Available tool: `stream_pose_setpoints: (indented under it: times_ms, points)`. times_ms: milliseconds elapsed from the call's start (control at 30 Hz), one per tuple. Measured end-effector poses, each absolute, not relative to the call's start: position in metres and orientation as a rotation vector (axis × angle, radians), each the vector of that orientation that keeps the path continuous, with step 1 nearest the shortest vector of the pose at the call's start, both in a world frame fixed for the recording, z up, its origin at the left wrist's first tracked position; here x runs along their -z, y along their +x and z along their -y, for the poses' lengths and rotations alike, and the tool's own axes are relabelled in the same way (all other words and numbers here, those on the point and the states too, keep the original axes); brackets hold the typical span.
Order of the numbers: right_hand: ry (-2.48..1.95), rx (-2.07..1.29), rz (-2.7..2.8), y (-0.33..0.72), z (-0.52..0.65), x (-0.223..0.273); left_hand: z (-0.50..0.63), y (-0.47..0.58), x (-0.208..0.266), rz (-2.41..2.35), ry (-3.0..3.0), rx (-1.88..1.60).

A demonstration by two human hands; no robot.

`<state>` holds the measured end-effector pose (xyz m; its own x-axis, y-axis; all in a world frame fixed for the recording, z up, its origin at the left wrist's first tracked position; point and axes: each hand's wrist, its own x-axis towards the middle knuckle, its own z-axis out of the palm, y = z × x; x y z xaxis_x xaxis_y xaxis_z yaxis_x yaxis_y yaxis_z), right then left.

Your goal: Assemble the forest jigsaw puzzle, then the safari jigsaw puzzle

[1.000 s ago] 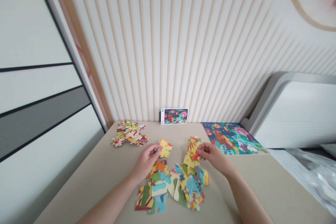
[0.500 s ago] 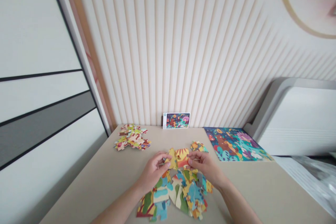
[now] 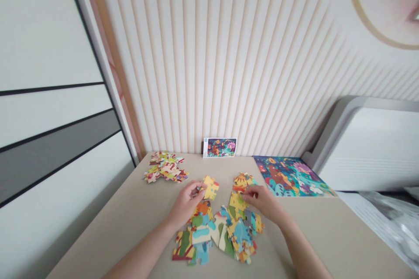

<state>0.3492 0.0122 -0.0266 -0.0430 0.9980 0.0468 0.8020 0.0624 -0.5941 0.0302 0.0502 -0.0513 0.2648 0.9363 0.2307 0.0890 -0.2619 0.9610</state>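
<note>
My left hand [image 3: 189, 198] pinches a yellow puzzle piece [image 3: 211, 187] with a bit of red at its right edge, held above the table. My right hand [image 3: 261, 200] has its fingertips closed on the edge of a yellow-and-green puzzle piece [image 3: 237, 201]. Just beyond that piece, an orange sun-patterned puzzle piece [image 3: 241, 179] lies with several others in a small group. Below both hands spreads a loose heap of puzzle pieces [image 3: 219, 235] in blue, green, cream and yellow, some overlapping.
A second heap of puzzle pieces [image 3: 166, 168] lies at the back left. A small picture card [image 3: 220, 147] leans upright by the ribbed wall. A larger colourful picture sheet [image 3: 291, 176] lies at the back right. Clear plastic wrapping [image 3: 391, 213] is beyond the table's right edge.
The sun-patterned piece has left my right hand and lies by the small group at the right. My right hand now grips a yellow-and-green piece. My left hand keeps its yellow piece, turned slightly.
</note>
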Motion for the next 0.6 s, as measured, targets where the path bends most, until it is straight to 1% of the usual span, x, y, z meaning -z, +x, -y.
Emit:
stream_pose_setpoints:
  times_ms: [233,367,433,500,600]
  points:
    - [-1.789,-0.657,1.973,0.339,-0.005,0.034,-0.056,0.024,0.056,-0.96,1.575,-1.184]
    - [-1.599,-0.904,1.85,0.335,-0.007,0.034,-0.059,0.019,0.054,-1.014,1.568,-1.199]
    - [-1.498,-0.957,1.723,0.334,-0.01,0.032,-0.061,0.018,0.052,-1.036,1.557,-1.201]
    - [-1.504,-0.901,1.606,0.336,-0.014,0.03,-0.062,0.017,0.051,-1.041,1.545,-1.192]
    - [-1.685,-0.693,1.597,0.35,-0.015,0.026,-0.063,0.018,0.053,-1.037,1.536,-1.173]
